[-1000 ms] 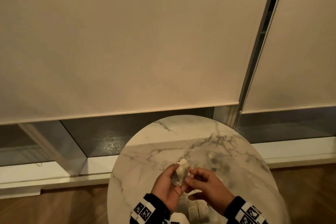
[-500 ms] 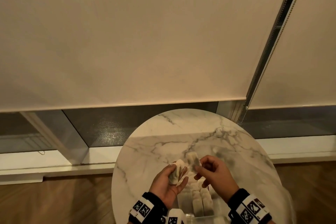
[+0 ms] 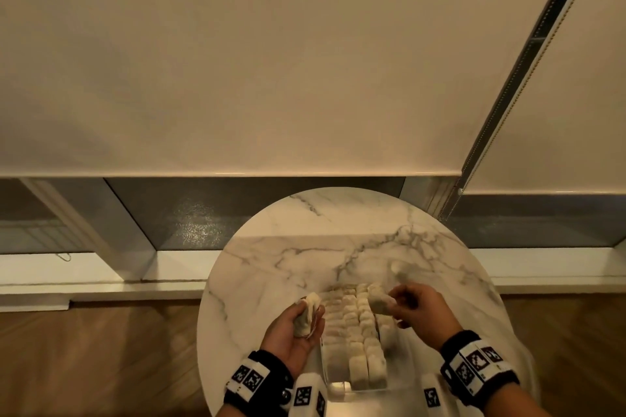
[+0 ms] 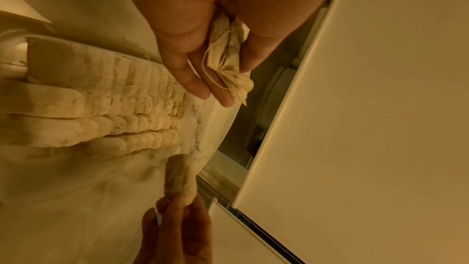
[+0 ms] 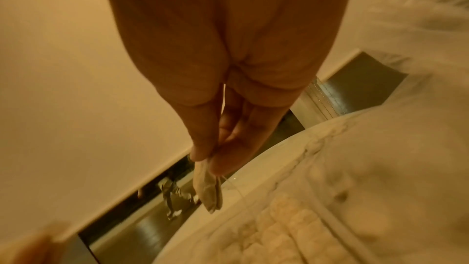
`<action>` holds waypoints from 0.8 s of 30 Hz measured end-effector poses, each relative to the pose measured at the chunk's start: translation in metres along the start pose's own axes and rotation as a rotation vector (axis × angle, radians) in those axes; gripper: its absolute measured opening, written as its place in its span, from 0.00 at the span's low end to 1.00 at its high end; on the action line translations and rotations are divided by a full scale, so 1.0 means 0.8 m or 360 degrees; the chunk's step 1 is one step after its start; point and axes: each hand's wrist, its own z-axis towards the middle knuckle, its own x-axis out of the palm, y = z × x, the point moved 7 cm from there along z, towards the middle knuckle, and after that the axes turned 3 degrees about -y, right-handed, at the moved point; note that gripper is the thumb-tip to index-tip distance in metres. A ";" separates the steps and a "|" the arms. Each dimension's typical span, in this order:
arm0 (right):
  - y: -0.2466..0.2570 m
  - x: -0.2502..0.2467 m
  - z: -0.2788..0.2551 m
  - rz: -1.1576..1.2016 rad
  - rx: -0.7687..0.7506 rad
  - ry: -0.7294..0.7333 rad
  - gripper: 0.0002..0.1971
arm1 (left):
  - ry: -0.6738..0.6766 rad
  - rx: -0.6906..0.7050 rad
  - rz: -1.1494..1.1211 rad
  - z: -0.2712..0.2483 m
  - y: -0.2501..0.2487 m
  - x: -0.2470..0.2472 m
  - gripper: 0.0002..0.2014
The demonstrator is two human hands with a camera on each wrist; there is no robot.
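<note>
Marble counter (image 3: 288, 247), far half open, carries a clear box (image 3: 333, 382) of tea-bag rows (image 3: 355, 325) at its near edge. Left grip (image 3: 291, 332) curls round crumpled tea bags (image 3: 306, 313) left of it; right grip (image 3: 420, 311) pinches a single tea bag (image 3: 377, 301) over its far end.

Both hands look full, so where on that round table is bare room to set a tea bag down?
Bare: the far half of the table, between the clear box and the window-side rim, and the strip outside the left hand. Crowded: the near edge, box and right hand.
</note>
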 end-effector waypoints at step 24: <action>-0.080 0.066 0.061 -0.1901 -0.0141 0.0761 0.15 | -0.0195 0.0068 -0.0243 -0.001 0.033 -0.026 0.04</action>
